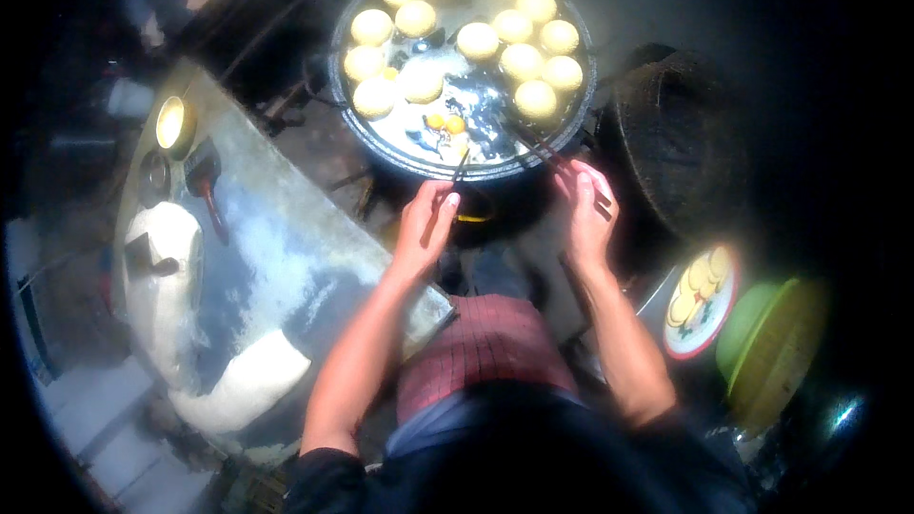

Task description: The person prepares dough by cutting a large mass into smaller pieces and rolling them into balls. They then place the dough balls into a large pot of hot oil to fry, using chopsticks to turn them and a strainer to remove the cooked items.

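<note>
A wide round pan (342, 111) of hot-looking liquid, probably oil, stands ahead of me. Several pale yellow dough balls (478, 41) float in it, mostly along both sides. My left hand (426, 223) grips a thin dark stick (460, 165) whose tip reaches the pan's near part, by small orange-yellow pieces (455, 125). At the near right rim, my right hand (587, 210) holds a dark slender tool (540, 146), perhaps sticks or tongs, dipping towards the liquid. Glare blurs the tool's far end.
A floury worktop (278, 257) on the left bears a long dough roll (168, 300), a flat scraper (141, 254), a brush (207, 182) and a metal cup (173, 124). To the right are a dark round vessel (635, 135), a plate of flat yellow rounds (678, 345) and a green basin (742, 328).
</note>
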The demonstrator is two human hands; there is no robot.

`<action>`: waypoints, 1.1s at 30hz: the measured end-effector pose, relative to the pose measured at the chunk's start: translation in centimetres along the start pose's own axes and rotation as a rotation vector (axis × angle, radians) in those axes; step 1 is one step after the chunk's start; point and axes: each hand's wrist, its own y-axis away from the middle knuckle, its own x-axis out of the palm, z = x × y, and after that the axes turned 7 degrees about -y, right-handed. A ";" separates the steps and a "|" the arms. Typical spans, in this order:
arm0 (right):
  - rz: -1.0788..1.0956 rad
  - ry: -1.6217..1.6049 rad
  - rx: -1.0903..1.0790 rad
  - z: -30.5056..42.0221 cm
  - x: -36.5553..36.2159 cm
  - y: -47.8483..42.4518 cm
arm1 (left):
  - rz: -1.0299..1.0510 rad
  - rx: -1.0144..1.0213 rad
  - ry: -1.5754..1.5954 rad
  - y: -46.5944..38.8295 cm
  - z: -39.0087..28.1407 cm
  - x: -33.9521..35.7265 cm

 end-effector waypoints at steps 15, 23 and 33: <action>0.533 0.575 -0.653 -4.2 5.4 -2.9 | -0.574 0.057 -0.365 -4.1 0.2 -6.3; 0.213 0.608 -0.562 0.8 1.1 -3.7 | -0.329 0.133 -0.367 -3.8 2.9 -4.1; -0.063 0.490 -0.299 0.0 -0.9 -3.0 | -0.430 0.152 -0.403 -4.2 0.7 -4.5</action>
